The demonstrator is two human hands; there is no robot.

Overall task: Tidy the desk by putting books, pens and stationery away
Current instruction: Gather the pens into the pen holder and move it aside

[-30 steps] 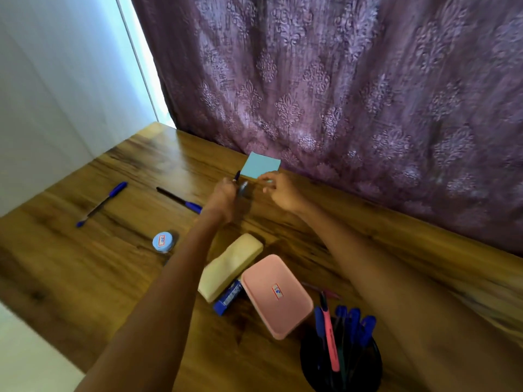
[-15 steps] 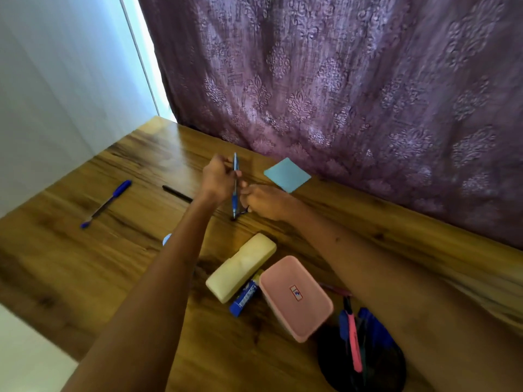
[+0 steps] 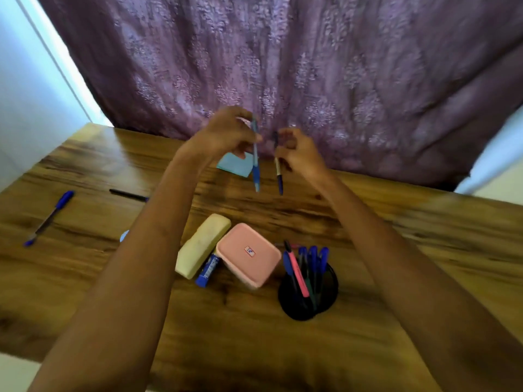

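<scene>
My left hand pinches a light blue pen that hangs tip down above the wooden desk. Beside it, my right hand pinches a dark pen with a blue cap, also hanging upright. Both hands are raised at the far middle of the desk, over a pale blue sticky-note pad. A black mesh pen holder with several blue pens and a pink one stands near me on the right. Two loose pens lie at left: a blue one and a black one.
A cream case, a blue glue stick and a pink box lie in the middle of the desk. A small round blue item peeks from behind my left forearm. A purple curtain hangs behind the far edge.
Both hands have lifted from the desk surface, each now holding a pen upright in the air. The view has shifted left, so the pen holder sits more centrally.
</scene>
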